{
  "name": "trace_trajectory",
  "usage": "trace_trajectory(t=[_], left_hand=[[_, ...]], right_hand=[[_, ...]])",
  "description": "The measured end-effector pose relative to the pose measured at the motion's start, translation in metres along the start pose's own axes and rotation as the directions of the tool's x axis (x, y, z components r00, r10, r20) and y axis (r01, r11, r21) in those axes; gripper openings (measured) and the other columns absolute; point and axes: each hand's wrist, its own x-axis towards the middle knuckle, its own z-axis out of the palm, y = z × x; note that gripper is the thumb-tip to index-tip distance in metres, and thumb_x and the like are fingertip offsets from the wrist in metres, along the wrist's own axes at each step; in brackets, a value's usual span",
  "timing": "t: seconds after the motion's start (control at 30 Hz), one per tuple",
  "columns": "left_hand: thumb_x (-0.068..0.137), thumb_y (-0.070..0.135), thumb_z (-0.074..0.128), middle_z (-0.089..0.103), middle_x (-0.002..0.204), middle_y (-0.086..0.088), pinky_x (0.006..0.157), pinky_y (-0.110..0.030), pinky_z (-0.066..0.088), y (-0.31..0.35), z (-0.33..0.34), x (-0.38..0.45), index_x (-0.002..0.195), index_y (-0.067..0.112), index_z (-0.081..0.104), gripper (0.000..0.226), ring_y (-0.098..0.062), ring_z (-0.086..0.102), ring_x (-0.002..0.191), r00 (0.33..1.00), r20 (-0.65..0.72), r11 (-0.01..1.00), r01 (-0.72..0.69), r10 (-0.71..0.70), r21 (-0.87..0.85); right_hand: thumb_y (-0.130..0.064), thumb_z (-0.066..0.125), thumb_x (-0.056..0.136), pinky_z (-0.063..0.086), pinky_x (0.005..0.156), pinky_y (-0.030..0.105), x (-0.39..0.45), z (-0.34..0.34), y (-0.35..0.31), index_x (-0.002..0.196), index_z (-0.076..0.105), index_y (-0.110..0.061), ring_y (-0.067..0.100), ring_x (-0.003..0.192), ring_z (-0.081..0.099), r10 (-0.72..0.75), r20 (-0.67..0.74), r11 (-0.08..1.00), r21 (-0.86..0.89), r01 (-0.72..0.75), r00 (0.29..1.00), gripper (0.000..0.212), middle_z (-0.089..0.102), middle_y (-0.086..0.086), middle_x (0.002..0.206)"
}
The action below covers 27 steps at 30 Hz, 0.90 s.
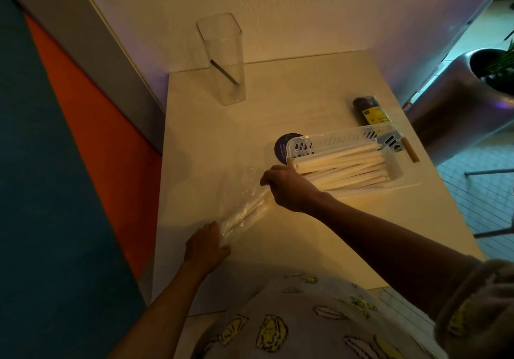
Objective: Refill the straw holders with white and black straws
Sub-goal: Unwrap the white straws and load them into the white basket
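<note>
A clear plastic bag [244, 205] with a few white straws left inside lies on the white table [292, 247]. My left hand [207, 244] grips the bag's near end. My right hand [286, 187] pinches the bag's far end, beside the white slotted basket [333, 139]. Several white straws [350, 165] lie in that basket. A tall clear square holder [226, 61] stands at the back by the wall with one black straw [224, 72] leaning inside. A pack of black straws [370, 111] with a yellow label lies behind the basket.
A round purple sticker [281, 147] sits on the table left of the basket. A brown straw [410, 150] sticks out past the basket's right end. The wall runs along the back; a dark planter [472, 86] stands beyond the table's right edge.
</note>
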Motion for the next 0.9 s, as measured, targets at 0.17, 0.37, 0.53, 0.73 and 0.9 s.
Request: trace_trajectory(t=[0.17,0.37,0.53,0.73,0.9], left_hand=[[0.078,0.042,0.067,0.056,0.126,-0.007,0.086,-0.034,0.049,-0.007,-0.002,-0.003,0.139,0.016,0.041,0.071,-0.027,0.059,0.109,1.000,-0.031,0.997,0.003,-0.006,-0.082],[0.079,0.028,0.071,0.059,0.115,-0.003,0.070,-0.025,0.047,-0.018,-0.007,-0.020,0.147,0.020,0.035,0.077,-0.020,0.061,0.093,0.996,-0.075,0.938,0.018,-0.046,-0.347],[0.078,0.027,0.073,0.063,0.093,0.002,0.058,-0.023,0.049,-0.022,-0.013,-0.026,0.141,0.022,0.041,0.071,-0.013,0.062,0.074,0.994,-0.095,0.886,0.003,-0.053,-0.463],[0.081,0.048,0.068,0.064,0.084,0.005,0.057,-0.027,0.053,-0.017,-0.017,-0.023,0.118,0.028,0.047,0.047,-0.013,0.064,0.070,0.987,-0.153,0.888,-0.032,-0.043,-0.458],[0.083,0.048,0.068,0.064,0.084,0.005,0.061,-0.034,0.058,-0.010,-0.023,-0.020,0.125,0.023,0.046,0.053,-0.012,0.065,0.070,0.983,-0.182,0.883,-0.070,-0.018,-0.465]], right_hand=[[-0.004,0.055,0.095,0.053,0.093,0.034,0.005,0.003,0.001,0.118,0.065,-0.013,0.016,0.100,0.061,0.035,-0.054,0.997,0.066,-0.032,0.998,0.027,0.063,0.006,0.118],[-0.011,0.054,0.096,0.050,0.096,0.042,0.012,0.008,-0.002,0.123,0.059,-0.019,0.022,0.110,0.054,0.153,-0.110,0.977,0.168,-0.134,0.982,0.029,0.060,0.007,0.120],[-0.024,0.057,0.097,0.036,0.110,0.053,0.020,0.010,-0.011,0.133,0.052,-0.018,0.022,0.119,0.053,0.214,-0.089,0.959,0.211,-0.191,0.973,0.037,0.058,0.009,0.129],[-0.032,0.059,0.096,0.054,0.090,0.044,0.028,0.003,-0.022,0.137,0.047,-0.019,0.015,0.097,0.064,0.240,-0.194,0.907,0.395,-0.148,0.951,0.045,0.061,0.006,0.122],[-0.031,0.058,0.098,0.056,0.069,0.024,0.031,-0.019,-0.025,0.132,0.053,-0.021,0.007,0.080,0.065,0.278,-0.180,0.843,0.516,-0.150,0.944,0.036,0.068,-0.001,0.098]])
